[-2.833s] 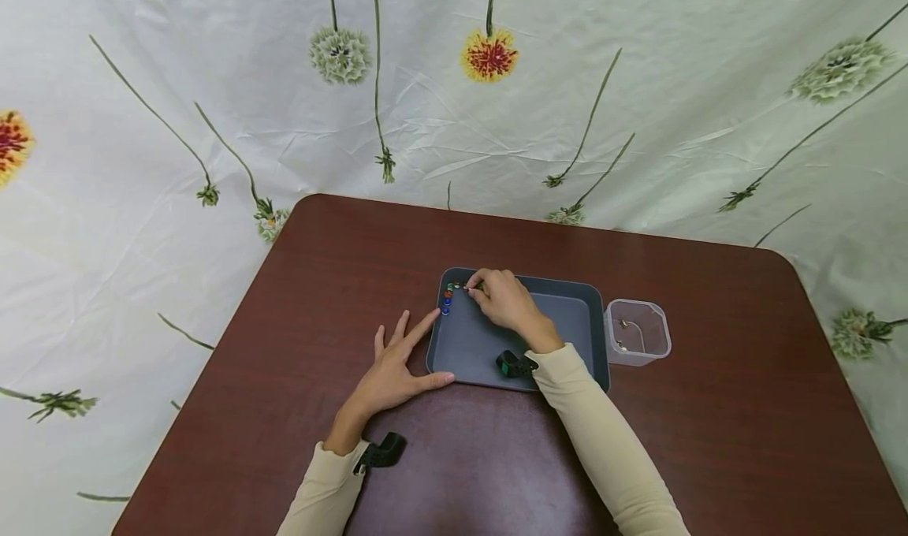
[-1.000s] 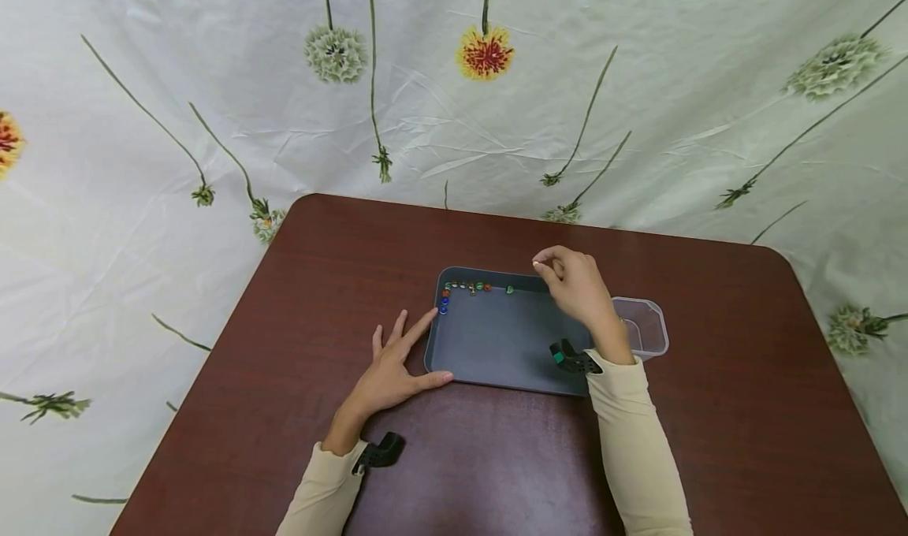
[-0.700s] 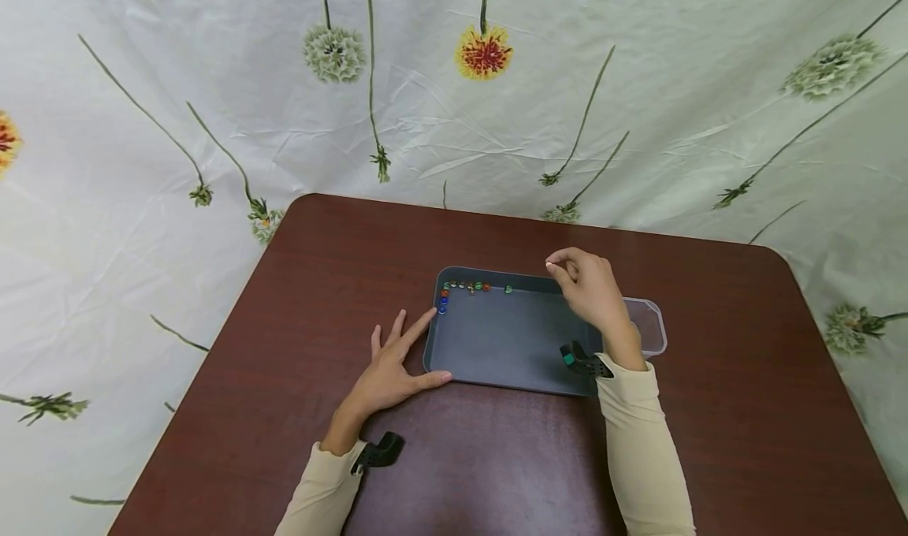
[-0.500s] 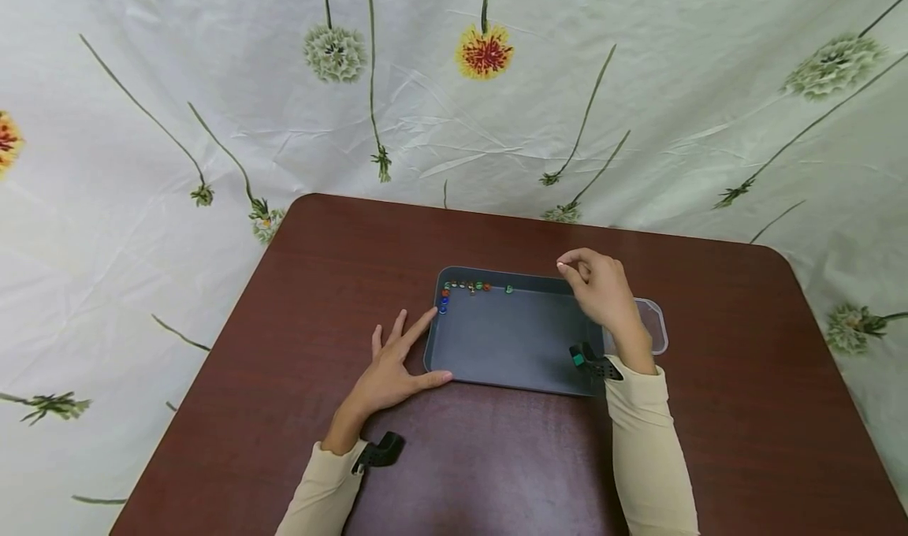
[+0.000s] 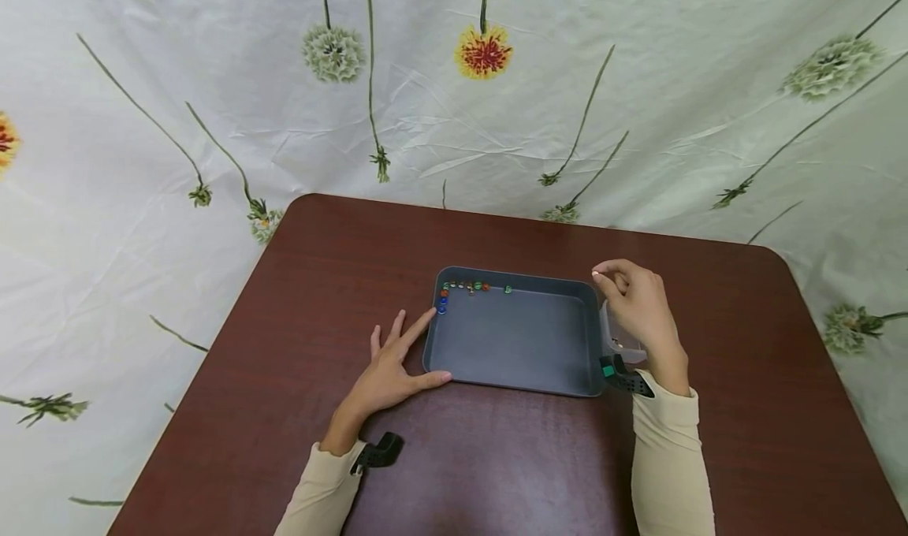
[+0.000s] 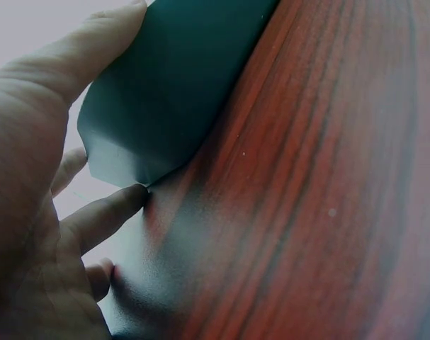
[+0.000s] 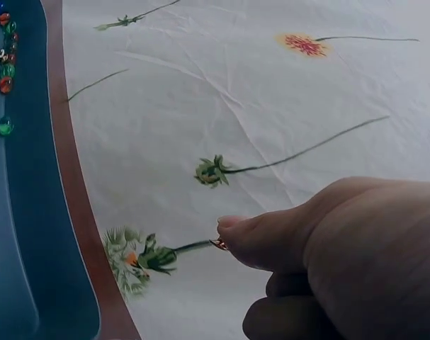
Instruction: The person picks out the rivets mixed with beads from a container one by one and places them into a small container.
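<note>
A grey-blue tray (image 5: 525, 339) lies on the table. Several glass marbles (image 7: 6, 71) line its left and far sides, and one green marble (image 5: 507, 289) sits apart from the row. My left hand (image 5: 386, 374) has its fingers spread; thumb and index finger touch the tray's left edge, also seen in the left wrist view. My right hand (image 5: 641, 303) is raised over the clear plastic box (image 5: 624, 355), partly covering it. Between its thumb and index finger it pinches a small shiny copper-coloured metal piece (image 7: 219, 244), mostly hidden by the fingers.
The box stands against the tray's right side, with small gold-coloured bits inside. A small gold-coloured piece (image 5: 471, 293) lies by the marble row. The dark red-brown table (image 5: 496, 457) reaches to a flower-print cloth (image 5: 440, 110) hanging behind.
My right hand has gone from the marble row in the tray's far left to the right, over the box, pinching the small piece. The left hand stays at the tray's edge.
</note>
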`<action>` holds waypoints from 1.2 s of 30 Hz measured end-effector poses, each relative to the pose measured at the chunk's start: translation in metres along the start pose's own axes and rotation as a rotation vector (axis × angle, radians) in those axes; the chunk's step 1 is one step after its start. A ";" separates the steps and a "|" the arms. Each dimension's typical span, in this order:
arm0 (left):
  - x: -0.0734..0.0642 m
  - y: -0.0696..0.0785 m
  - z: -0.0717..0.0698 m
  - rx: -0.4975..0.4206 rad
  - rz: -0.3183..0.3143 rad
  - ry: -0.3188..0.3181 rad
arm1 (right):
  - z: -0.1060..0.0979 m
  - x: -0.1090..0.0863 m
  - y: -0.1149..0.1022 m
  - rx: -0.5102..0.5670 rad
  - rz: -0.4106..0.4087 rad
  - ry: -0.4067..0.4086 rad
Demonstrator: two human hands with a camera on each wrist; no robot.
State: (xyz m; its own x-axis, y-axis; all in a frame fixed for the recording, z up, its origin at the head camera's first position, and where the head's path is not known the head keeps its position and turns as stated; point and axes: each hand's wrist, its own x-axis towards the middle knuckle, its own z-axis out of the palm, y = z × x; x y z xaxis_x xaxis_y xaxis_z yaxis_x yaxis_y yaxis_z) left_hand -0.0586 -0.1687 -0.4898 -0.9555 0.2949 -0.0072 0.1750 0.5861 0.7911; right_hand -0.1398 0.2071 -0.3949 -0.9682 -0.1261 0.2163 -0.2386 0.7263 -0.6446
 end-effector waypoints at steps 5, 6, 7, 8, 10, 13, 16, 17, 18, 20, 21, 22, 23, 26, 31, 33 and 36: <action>0.000 0.001 0.000 0.001 -0.004 -0.005 | -0.007 -0.005 0.006 -0.022 -0.002 0.020; 0.000 0.002 0.000 0.002 -0.003 -0.005 | -0.009 -0.006 0.007 -0.027 -0.002 0.021; 0.000 0.002 0.000 0.001 -0.004 -0.005 | -0.009 -0.007 0.008 -0.031 -0.003 0.022; 0.000 0.002 0.000 0.001 -0.004 -0.005 | -0.011 -0.008 0.008 -0.034 0.000 0.021; 0.000 0.002 0.000 0.004 -0.007 -0.008 | -0.013 -0.010 0.010 -0.037 0.009 0.017; 0.000 0.001 0.000 0.006 -0.002 -0.006 | -0.016 -0.014 0.012 -0.046 0.027 0.014; 0.000 0.000 -0.001 0.011 0.005 -0.003 | -0.019 -0.019 0.016 -0.060 0.042 0.018; 0.000 0.000 -0.001 0.010 0.007 -0.002 | -0.020 -0.020 0.018 -0.065 0.041 0.022; 0.000 0.000 -0.001 0.008 0.006 -0.001 | -0.020 -0.021 0.020 -0.068 0.039 0.025; -0.001 0.001 -0.001 0.004 0.005 -0.001 | -0.021 -0.023 0.023 -0.077 0.032 0.025; -0.001 0.001 -0.001 0.002 0.003 -0.002 | -0.021 -0.024 0.024 -0.081 0.028 0.025; -0.001 0.002 -0.001 -0.001 0.001 -0.002 | -0.021 -0.025 0.025 -0.086 0.027 0.024; -0.002 0.002 -0.002 -0.004 -0.001 -0.003 | -0.022 -0.026 0.027 -0.090 0.027 0.021; -0.002 0.003 -0.002 -0.007 0.000 -0.001 | -0.023 -0.029 0.030 -0.103 0.032 0.012; -0.002 0.002 -0.001 -0.003 -0.001 0.000 | -0.024 -0.034 0.034 -0.111 0.035 0.004; -0.002 0.002 -0.001 0.001 0.000 0.000 | -0.024 -0.035 0.035 -0.115 0.035 0.001; -0.001 0.002 -0.002 0.006 -0.003 -0.003 | -0.023 -0.038 0.036 -0.126 0.041 -0.009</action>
State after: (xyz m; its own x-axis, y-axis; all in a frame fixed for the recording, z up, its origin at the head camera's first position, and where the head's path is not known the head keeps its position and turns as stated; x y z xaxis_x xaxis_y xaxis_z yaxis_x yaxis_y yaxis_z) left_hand -0.0574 -0.1691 -0.4873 -0.9553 0.2954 -0.0118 0.1732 0.5915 0.7875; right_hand -0.1103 0.2539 -0.4096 -0.9776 -0.1001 0.1851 -0.1881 0.8100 -0.5555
